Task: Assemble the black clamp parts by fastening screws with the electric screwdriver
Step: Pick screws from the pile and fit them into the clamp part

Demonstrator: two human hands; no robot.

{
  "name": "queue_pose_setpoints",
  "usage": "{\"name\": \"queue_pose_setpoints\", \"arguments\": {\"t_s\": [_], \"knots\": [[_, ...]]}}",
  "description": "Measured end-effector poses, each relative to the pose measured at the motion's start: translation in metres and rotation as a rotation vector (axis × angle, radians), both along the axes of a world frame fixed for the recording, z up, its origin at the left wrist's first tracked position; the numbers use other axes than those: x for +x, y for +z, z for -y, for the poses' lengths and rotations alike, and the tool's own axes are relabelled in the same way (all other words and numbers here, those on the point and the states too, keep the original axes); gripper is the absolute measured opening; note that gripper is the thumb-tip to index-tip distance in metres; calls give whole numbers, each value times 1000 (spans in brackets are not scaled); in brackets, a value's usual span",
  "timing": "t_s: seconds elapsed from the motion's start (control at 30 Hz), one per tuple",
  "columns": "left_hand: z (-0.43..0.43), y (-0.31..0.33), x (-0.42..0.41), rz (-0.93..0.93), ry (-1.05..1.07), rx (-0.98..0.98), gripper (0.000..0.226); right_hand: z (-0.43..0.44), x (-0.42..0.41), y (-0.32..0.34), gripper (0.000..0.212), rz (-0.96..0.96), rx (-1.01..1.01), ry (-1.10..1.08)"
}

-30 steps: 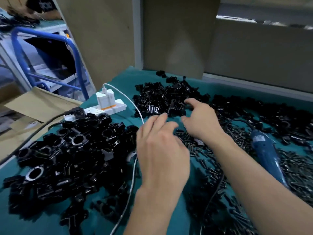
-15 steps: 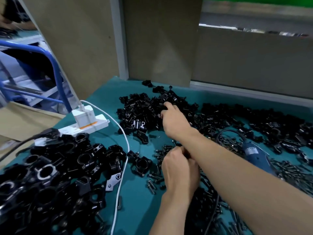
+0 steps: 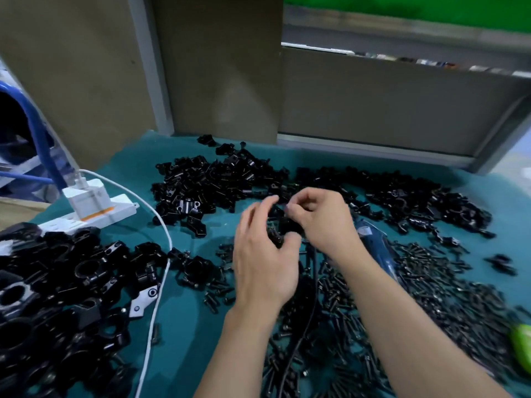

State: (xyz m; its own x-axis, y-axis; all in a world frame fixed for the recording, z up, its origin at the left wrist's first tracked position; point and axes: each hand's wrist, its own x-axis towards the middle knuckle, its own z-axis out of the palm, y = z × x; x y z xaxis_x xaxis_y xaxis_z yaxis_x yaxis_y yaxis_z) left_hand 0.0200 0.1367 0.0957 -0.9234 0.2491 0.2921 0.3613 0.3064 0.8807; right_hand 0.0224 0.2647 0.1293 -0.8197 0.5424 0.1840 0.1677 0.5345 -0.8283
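Clamps [image 3: 57,282], big black ones, lie heaped at the left on the teal cloth [image 3: 186,340]. Behind them is a white power strip [image 3: 115,211] with a white charger [image 3: 86,196] plugged in, and a white cord [image 3: 162,254] runs toward the near edge. A heap of small clamp parts [image 3: 207,185] lies farther back. At the middle, the left hand [image 3: 264,254] cups a single clamp part [image 3: 287,226], its thumb just under the part. Its fingers are curved above and blurred, so I cannot tell whether they grip. The right hand [image 3: 321,222] pinches that part with curled fingertips, above the cloth. A blue screwdriver [image 3: 376,248] lies flat just right of the right wrist. Loose screws [image 3: 431,282] are strewn to the right of it.
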Motion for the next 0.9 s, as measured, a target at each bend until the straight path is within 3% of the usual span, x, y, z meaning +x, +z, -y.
{"name": "queue_pose_setpoints", "arguments": {"t_s": [0.1,0.2,0.27,0.43,0.53,0.63,0.9], "knots": [[-2,-3,-4,100,-210,-78,37,2,33,-13,15,-90,-294,-67],[-6,-10,9,188,-182,209,30,10,57,-19,19,-193,-631,-64],[-11,-19,22,189,-110,321,34,14,68,-23,17,-173,-712,-7],[-21,-28,39,103,-137,339,32,11,90,-27,24,-82,-637,74],[-23,-23,33,213,-281,360,34,7,99,-32,25,-120,-715,123],[-21,-23,25,394,-557,351,24,-2,106,-38,30,-135,-726,107],[-15,-27,9,497,-825,271,22,-7,112,-36,63,-23,-605,227]]}}
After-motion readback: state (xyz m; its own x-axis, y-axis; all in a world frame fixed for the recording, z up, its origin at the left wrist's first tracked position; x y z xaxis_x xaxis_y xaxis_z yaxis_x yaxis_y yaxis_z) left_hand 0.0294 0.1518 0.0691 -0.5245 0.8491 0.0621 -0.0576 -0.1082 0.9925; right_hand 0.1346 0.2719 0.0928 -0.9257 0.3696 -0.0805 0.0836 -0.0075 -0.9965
